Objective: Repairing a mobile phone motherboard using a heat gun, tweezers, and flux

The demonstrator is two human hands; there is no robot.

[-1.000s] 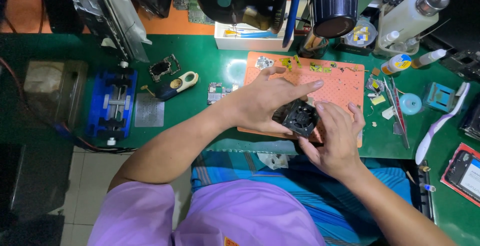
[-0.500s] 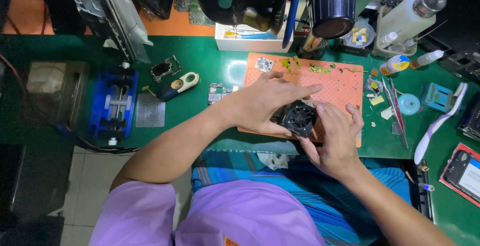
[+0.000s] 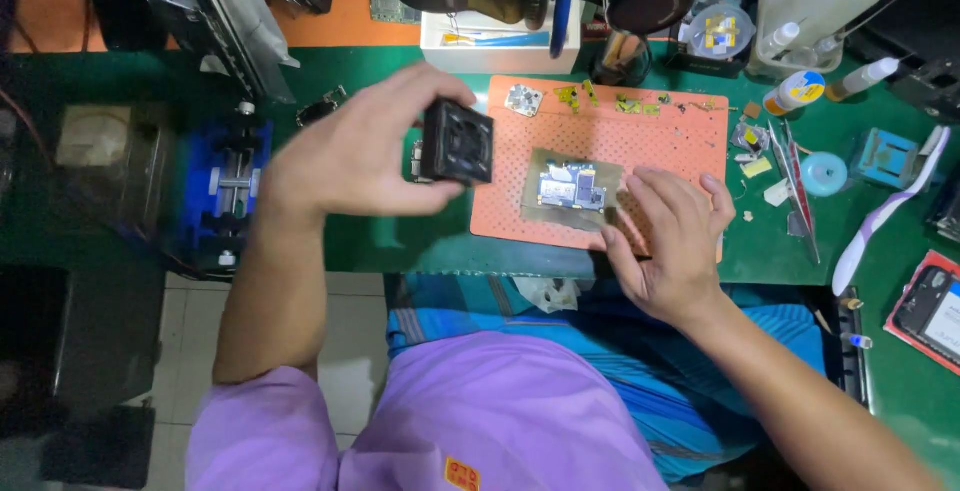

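The left hand (image 3: 345,156) grips a small black fan (image 3: 457,141); the right hand (image 3: 668,241), fingers spread, presses the circuit board (image 3: 575,189) at its 9 o'clock.

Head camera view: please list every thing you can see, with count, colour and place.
small square fan: 1, black, raised in left hand
circuit board: 1, on orange mat
work mat: 1, orange, perforated, on green table
holder clamp: 1, blue, table left
toothbrush: 1, white and purple, table right
tape roll: 1, light blue, right of mat
left hand: 1, grips fan
right hand: 1, rests beside circuit board, on the mat
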